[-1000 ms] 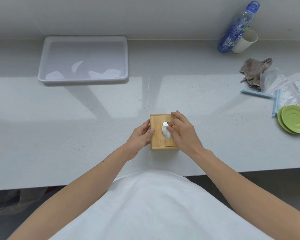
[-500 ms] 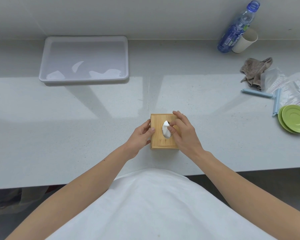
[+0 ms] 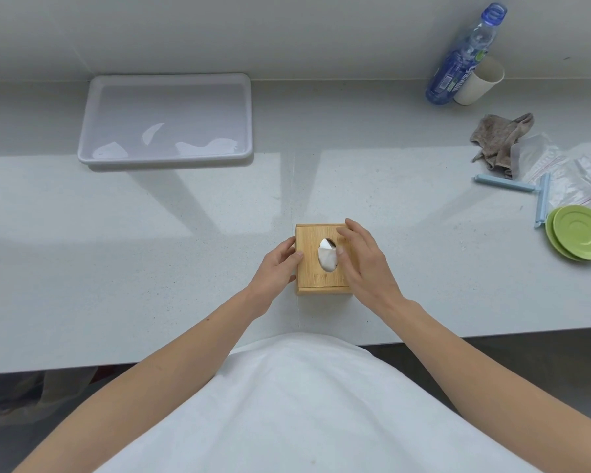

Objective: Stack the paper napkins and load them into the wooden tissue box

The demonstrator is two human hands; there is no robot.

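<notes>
You are almost at the end of the task, as far as I can judge. The wooden tissue box [image 3: 322, 259] stands closed on the counter [image 3: 151, 250], near its front edge and in the middle. White napkin [image 3: 327, 254] shows through the oval opening in the lid, so the stack seems already loaded inside. Your left hand [image 3: 276, 268] holds the box at its left side, thumb on the top edge. Your right hand [image 3: 364, 261] rests over the right part of the lid, thumb touching the napkin tip at the opening; if it pinches the paper, I cannot tell. No loose napkins on the counter. Left to do, prob.: pull the tip up a bit, then let go. The white tray [image 3: 166, 119], far left, is w/o napkins.
</notes>
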